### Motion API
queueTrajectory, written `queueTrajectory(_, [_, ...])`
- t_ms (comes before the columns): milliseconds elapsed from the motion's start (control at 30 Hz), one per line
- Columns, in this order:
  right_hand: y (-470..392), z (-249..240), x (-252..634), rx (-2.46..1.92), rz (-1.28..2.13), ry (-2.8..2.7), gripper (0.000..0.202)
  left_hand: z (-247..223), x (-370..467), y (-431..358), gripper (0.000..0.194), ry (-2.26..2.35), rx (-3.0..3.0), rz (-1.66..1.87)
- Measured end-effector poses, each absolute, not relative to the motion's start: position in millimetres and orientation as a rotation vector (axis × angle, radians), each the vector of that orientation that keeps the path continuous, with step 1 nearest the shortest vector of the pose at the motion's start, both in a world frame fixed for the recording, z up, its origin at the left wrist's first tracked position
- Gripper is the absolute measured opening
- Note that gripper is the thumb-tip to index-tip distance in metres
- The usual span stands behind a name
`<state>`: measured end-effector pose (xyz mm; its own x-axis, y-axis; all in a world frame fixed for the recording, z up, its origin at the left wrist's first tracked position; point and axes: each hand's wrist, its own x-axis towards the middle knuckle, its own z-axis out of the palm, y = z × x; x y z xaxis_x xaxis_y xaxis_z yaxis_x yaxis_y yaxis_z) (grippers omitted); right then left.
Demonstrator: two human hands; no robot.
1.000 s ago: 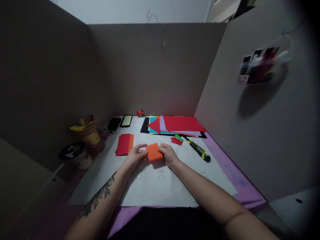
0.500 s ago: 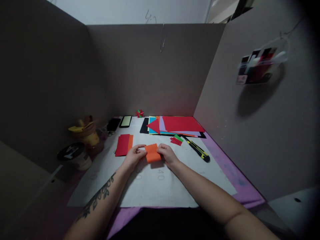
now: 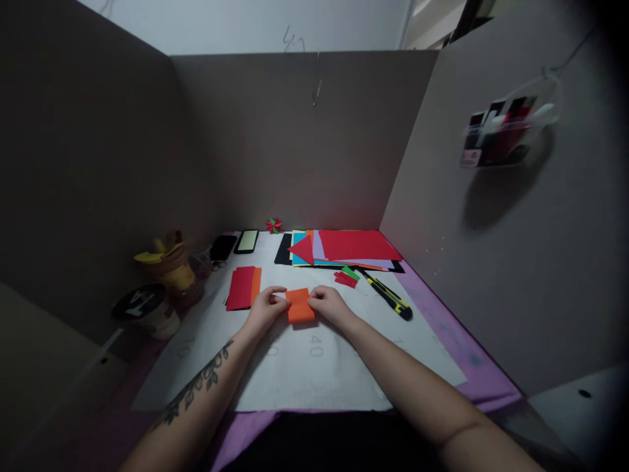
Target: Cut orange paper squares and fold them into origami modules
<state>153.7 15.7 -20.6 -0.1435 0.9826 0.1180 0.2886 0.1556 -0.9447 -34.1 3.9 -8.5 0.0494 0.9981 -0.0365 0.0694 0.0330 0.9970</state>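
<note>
A small piece of orange paper (image 3: pixel 301 307) with a crease across it is held just above the white sheet on the table. My left hand (image 3: pixel 268 308) pinches its left edge between thumb and fingers. On the opposite edge, my right hand (image 3: pixel 330 304) grips the paper with its fingers closed. Left of my left hand lies a pile of red paper pieces (image 3: pixel 240 288) with an orange piece (image 3: pixel 256 283) showing under it. Narrow red strips (image 3: pixel 346 280) and a green strip (image 3: pixel 350 272) lie beyond my right hand, beside a yellow-and-black utility knife (image 3: pixel 390 298).
Large coloured sheets (image 3: pixel 361 245) are stacked at the back, a red triangle (image 3: pixel 303 250) on them. Near the rear wall are a phone (image 3: pixel 246 241) and a red-green paper ornament (image 3: pixel 274 225). A lidded tub (image 3: pixel 147 308) stands left. A clear bag (image 3: pixel 506 131) hangs on the right wall.
Both hands keep hold of the orange paper, which looks slightly flatter and turned a little. The whole view has shifted slightly.
</note>
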Motion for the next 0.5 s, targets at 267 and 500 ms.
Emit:
queueTrajectory(267, [35, -29, 171, -1.572, 0.598, -1.789, 0.012, -16, -18, 36, 0.042, 1.393, 1.527, 0.912])
queueTrajectory(500, [39, -31, 167, -1.716, 0.377, -1.956, 0.014, -22, -11, 42, 0.032, 1.660, 1.875, 0.827])
